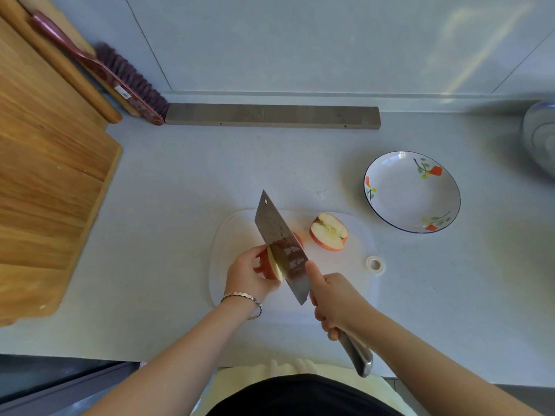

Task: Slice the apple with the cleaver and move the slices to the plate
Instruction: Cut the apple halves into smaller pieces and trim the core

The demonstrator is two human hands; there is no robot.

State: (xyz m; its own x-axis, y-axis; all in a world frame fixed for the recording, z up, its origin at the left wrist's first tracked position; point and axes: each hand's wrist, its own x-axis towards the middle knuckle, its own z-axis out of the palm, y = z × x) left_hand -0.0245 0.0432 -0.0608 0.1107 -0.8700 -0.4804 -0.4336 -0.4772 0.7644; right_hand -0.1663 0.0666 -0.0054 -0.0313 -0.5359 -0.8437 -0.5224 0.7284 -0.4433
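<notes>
On the white cutting board [336, 283] my left hand [247, 274] grips a red apple piece [272, 264] with its pale cut face toward the blade. My right hand [333, 298] holds the cleaver [282, 244] by its steel handle, thumb lying along the blade's flat side. The blade stands in the apple piece, and a sliver of red skin shows behind it. An apple half [329, 232] lies cut face up at the board's far right. The white plate [413, 192] with painted flowers stands beyond the board to the right, with nothing on it.
A big wooden board [51, 175] covers the counter's left side. A brush [120, 82] and a grey bar [270, 116] lie against the back wall. A roll of tape [374, 264] sits at the white board's right edge. A patterned bowl [540, 139] is at the far right.
</notes>
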